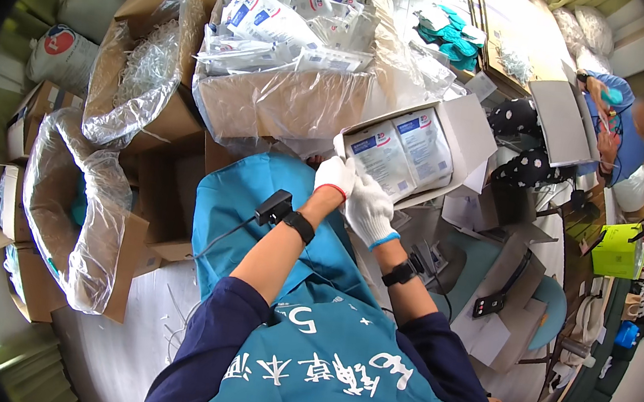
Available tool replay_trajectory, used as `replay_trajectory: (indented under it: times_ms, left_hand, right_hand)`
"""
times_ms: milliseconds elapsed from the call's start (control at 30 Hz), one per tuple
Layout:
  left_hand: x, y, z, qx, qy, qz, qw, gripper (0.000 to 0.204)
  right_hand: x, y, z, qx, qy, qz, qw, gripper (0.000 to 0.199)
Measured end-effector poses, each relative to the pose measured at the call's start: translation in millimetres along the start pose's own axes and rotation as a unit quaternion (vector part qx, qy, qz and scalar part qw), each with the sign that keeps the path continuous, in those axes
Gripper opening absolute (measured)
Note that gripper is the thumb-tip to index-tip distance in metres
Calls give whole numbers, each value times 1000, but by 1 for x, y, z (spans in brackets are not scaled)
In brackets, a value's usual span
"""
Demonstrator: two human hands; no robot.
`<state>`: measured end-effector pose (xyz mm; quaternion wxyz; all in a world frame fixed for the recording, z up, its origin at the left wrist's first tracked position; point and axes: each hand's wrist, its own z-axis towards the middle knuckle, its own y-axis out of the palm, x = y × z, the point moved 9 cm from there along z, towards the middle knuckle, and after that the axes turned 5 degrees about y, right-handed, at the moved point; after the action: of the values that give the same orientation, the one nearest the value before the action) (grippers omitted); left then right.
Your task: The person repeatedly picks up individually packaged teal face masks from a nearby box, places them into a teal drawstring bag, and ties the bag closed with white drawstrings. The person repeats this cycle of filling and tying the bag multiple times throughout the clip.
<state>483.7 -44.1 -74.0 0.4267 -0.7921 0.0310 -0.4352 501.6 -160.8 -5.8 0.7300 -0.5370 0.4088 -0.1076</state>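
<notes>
A small pale cardboard box, its flap folded out to the right, stands tilted in front of me. Two rows of flat white printed packets fill it. At the box's near left corner is my left hand, in a white glove with a red cuff, its fingers closed on the edge. Close beside it, my right hand, in a white glove with a blue cuff, is bent against the near side. Some fingertips of both hands are hidden where they meet the box.
Beyond the small box, a large plastic-lined carton is heaped with white packets. Lined cartons stand to the left. Teal pieces lie at the back. A co-worker sits at the right, near a green bag.
</notes>
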Motion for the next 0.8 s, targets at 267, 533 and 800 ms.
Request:
replay_trajectory:
  times_ms: [267,533,800]
  left_hand:
    - [24,22,7,-8,152,230,961,23]
    - [23,0,6,19,83,133,987,31]
    - [-1,3,2,70,3,-23,997,44]
  right_hand:
    - [123,-43,49,8,213,43,976,47]
    - [109,-4,81,-48,170,39,984,75]
    - [127,-12,79,-117,243,237,933,34]
